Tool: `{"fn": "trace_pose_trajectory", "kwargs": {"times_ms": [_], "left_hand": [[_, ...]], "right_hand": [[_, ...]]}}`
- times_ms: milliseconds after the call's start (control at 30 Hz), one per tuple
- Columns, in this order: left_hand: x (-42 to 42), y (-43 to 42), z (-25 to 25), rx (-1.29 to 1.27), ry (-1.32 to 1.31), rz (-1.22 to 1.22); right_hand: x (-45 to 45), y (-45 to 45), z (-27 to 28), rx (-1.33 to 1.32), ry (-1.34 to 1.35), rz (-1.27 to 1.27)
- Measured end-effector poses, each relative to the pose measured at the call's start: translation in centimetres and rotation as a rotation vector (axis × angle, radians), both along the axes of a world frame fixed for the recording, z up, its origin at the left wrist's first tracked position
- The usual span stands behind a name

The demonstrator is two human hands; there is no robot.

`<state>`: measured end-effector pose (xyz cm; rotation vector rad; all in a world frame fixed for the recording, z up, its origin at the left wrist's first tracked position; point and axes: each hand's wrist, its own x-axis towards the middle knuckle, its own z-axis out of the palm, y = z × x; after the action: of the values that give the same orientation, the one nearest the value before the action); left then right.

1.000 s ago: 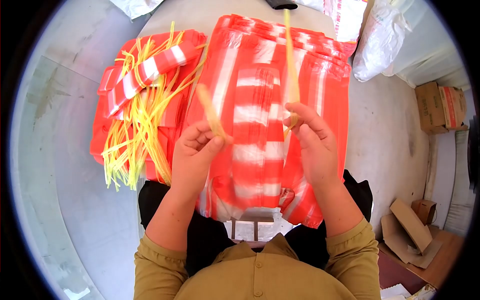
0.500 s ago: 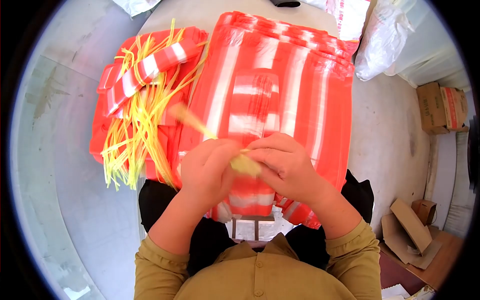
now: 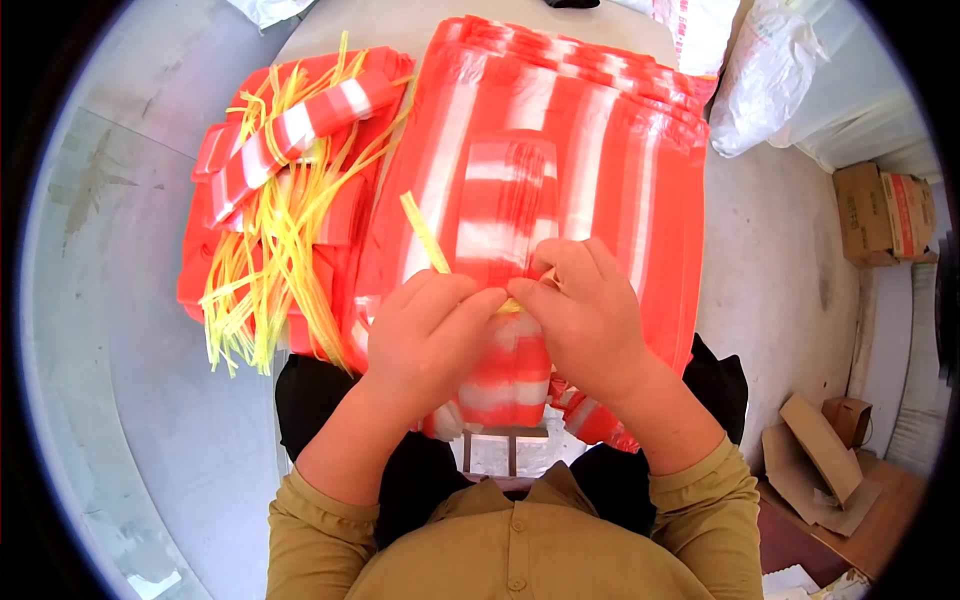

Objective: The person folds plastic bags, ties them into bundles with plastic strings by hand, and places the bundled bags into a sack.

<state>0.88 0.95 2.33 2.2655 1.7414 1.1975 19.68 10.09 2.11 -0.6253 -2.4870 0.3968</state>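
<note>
A folded red-and-white striped plastic bundle (image 3: 508,195) lies lengthwise on a large stack of striped plastic sheets (image 3: 620,190). Around the bundle's middle runs a yellow strip (image 3: 425,232), whose one end sticks up past my left hand (image 3: 425,325). That hand is closed on the strip, thumb and fingers pinched together. My right hand (image 3: 590,315) pinches the strip too, just right of the left thumb, with both hands nearly touching over the bundle. Part of the strip is hidden behind the fingers.
Left of the stack, a pile of yellow strips (image 3: 290,235) lies over more red-and-white bundles (image 3: 300,130). White sacks (image 3: 765,80) stand at the back right. Cardboard boxes (image 3: 885,215) are at the far right, with an opened carton (image 3: 820,465) lower down.
My hands, apart at first, have come together over the bundle with the strip. Since half a second ago the right hand has risen slightly, and the strip now lies tight across the bundle.
</note>
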Motion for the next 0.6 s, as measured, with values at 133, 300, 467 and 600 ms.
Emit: {"fn": "trace_pose_trajectory", "kwargs": {"times_ms": [133,300,467,600], "left_hand": [[-0.4,0.0,-0.6,-0.002,-0.176,-0.038],[-0.4,0.7,-0.5,-0.073,-0.309,-0.024],[-0.2,1.2,-0.6,-0.072,-0.352,0.047],[-1.6,1.4,-0.8,-0.179,-0.243,0.173]], "right_hand": [[-0.2,0.6,0.1,-0.369,0.125,0.128],[-0.5,0.6,1.4,-0.265,0.108,0.059],[-0.5,1.3,0.1,-0.152,0.248,-0.019],[0.6,1.8,-0.4,-0.135,0.162,-0.147]]}}
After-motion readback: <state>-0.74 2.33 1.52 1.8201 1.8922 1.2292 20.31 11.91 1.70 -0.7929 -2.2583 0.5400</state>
